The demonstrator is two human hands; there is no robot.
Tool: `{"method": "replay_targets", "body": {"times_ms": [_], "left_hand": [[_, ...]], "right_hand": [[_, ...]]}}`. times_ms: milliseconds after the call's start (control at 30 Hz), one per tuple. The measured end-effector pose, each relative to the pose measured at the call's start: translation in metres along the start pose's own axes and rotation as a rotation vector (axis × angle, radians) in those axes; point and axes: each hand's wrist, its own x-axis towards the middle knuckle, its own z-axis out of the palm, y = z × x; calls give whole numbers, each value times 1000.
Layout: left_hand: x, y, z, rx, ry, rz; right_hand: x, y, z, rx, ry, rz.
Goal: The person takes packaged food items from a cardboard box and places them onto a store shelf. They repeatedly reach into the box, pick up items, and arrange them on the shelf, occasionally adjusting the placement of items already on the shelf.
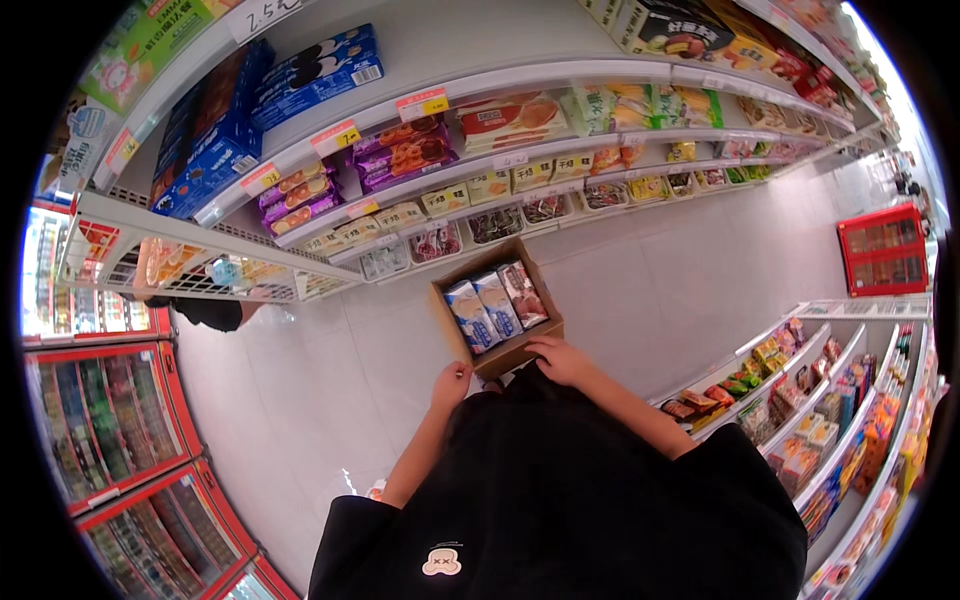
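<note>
An open-topped cardboard box [510, 365] is in front of my body, tilted in the view. Inside it lie two blue-and-white packages [474, 316] and a brown-and-pink package [523, 294], side by side. My right hand [559, 361] grips the box's near edge towards the right corner, its fingers over the rim. At the near left corner is my left hand [451, 384], fingers curled and touching or very close to the cardboard. Whether it grips the box cannot be made out. My dark shirt hides what lies under the box's near side.
A long shelf [480, 45] runs ahead, with blue cartons [319, 71], purple biscuit packs [405, 154] and trays of small snacks [495, 223]. Another snack shelf [825, 405] stands at right. Red-framed glass-door coolers [112, 420] line the left. Someone's leg [251, 307] shows beyond the shelf end.
</note>
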Motion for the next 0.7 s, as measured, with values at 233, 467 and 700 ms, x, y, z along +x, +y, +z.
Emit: {"method": "replay_targets", "body": {"times_ms": [233, 467, 700], "left_hand": [[-25, 27, -4, -95, 74, -163], [-62, 62, 14, -282, 98, -295], [-68, 104, 52, -264, -49, -125]], "right_hand": [[50, 16, -27, 101, -36, 7], [111, 70, 2, 195, -176, 129], [172, 100, 66, -4, -300, 365]]}}
